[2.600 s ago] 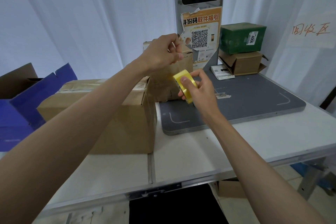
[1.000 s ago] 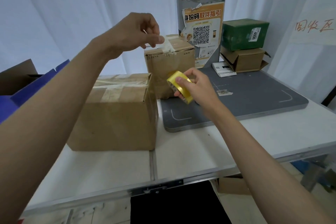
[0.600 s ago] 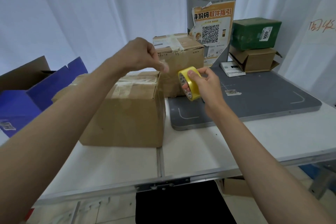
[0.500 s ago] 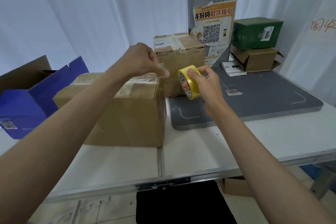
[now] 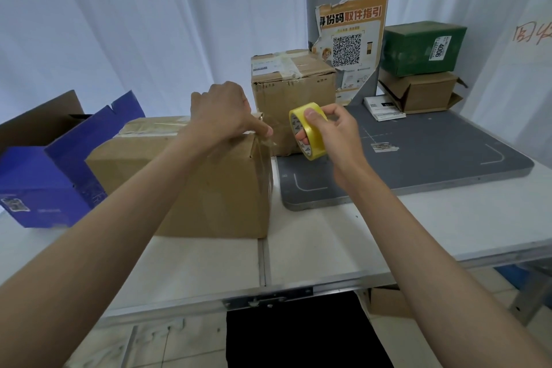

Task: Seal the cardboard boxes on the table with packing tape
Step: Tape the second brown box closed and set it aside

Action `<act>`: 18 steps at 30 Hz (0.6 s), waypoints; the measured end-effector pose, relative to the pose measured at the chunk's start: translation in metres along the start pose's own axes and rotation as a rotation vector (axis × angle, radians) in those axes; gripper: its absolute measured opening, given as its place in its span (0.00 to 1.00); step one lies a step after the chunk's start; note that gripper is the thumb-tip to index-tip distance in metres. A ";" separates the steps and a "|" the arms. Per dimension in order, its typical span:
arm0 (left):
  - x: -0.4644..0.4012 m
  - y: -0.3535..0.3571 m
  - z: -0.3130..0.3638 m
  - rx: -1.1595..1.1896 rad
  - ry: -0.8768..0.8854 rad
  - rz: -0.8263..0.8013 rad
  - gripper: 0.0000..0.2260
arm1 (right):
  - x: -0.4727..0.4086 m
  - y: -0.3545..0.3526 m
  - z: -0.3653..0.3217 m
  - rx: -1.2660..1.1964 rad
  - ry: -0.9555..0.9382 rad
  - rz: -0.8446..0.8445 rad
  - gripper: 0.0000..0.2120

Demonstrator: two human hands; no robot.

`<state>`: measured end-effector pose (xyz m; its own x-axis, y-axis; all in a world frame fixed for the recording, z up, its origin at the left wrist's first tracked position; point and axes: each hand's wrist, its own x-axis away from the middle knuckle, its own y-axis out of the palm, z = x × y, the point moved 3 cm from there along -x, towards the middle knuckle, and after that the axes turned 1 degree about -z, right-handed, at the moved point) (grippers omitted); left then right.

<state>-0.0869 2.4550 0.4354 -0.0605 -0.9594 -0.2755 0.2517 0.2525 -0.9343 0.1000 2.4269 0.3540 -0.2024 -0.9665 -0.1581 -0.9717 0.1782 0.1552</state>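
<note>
Fingers of the left hand [image 5: 222,112] pinch tape end onto box [image 5: 191,176]; right hand [image 5: 331,131] grips the roll [image 5: 307,130].

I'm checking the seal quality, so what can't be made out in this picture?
Head view:
- Large box top seam: hidden by the left hand and forearm.
- Clear tape strip between left hand and tape roll: too transparent to trace.
- Blue box: cut off by the left edge.
</note>
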 end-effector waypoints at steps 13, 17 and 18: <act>-0.005 -0.004 0.005 -0.162 0.024 0.030 0.10 | 0.007 0.003 0.004 -0.032 -0.079 -0.102 0.09; -0.010 -0.010 0.002 -0.126 -0.005 -0.058 0.25 | 0.010 0.002 0.003 -0.057 -0.122 -0.137 0.10; -0.012 -0.014 0.001 -0.145 -0.004 -0.067 0.31 | 0.011 0.001 0.003 -0.066 -0.137 -0.150 0.10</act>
<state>-0.0888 2.4627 0.4516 -0.0684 -0.9752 -0.2107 0.1052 0.2029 -0.9735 0.0961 2.4173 0.3494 -0.0747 -0.9461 -0.3150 -0.9831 0.0170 0.1822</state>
